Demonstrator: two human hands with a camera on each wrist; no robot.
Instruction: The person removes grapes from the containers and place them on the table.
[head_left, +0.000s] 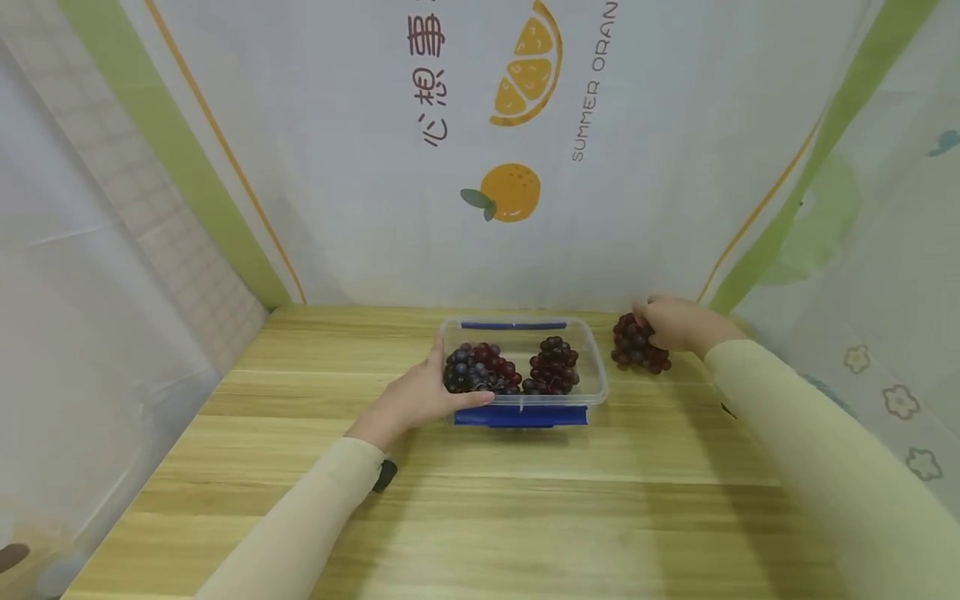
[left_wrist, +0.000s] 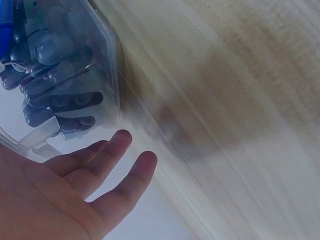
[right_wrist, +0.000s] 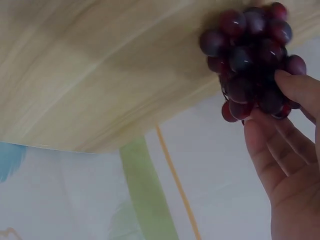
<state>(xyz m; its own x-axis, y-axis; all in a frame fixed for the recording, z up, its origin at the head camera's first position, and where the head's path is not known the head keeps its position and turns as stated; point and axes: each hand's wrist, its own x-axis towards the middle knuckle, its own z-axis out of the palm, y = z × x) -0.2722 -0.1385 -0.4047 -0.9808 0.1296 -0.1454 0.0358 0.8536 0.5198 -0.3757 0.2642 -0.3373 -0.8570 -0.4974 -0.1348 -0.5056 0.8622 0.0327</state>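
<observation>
Toward the back of the wooden table stands a clear plastic container [head_left: 598, 367] with blue clip flaps [head_left: 521, 416]. A dark blue-red bunch of grapes [head_left: 480, 367] lies in its left part, a dark red bunch [head_left: 553, 365] in its right part. My left hand [head_left: 416, 400] rests at the container's left front corner, thumb along the front rim, index finger by the left side. In the left wrist view its other fingers [left_wrist: 102, 162] extend loosely beside the wall. To the right of the container, my right hand [head_left: 672, 323] pinches another dark red bunch of grapes [right_wrist: 255, 60] between thumb and fingers.
The wood-grain table [head_left: 480, 508] reaches back to a white hanging cloth [head_left: 360, 208] printed with oranges and lettering. Similar cloths hang at the left [head_left: 67, 275] and right [head_left: 900, 275] sides. A small black item [head_left: 386, 476] shows at the left wrist.
</observation>
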